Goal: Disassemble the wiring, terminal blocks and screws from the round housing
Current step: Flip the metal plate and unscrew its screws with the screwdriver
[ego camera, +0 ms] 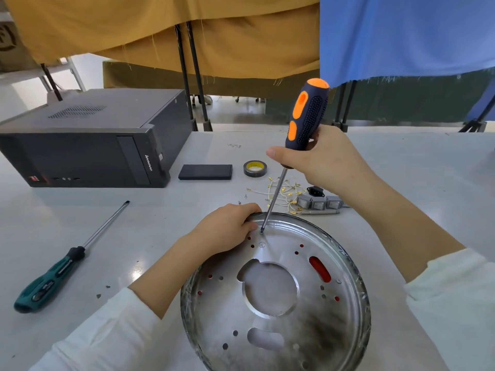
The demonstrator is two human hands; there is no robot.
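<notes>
Housing: I'm seeing the round housing (276, 293) lying flat on the table (401, 167), its near rim running off the bottom edge.
Left hand: my left hand (227, 228) is gripping the far-left rim.
Right hand: my right hand (321, 159) is clenching the orange-black screwdriver (305, 121), tip sitting just inside the rim beside my left fingers.
Removed parts: wires (284, 191) and terminal blocks (318, 202) are lying just beyond the far rim.
Left side: a green screwdriver (67, 261) is lying well apart, with bare table between.

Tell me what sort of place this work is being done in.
Probably an improvised workshop or recording bench, not a home. A plain white table carries a desktop computer case and a spare green screwdriver, and cloth backdrops hang on stands behind it.
</notes>
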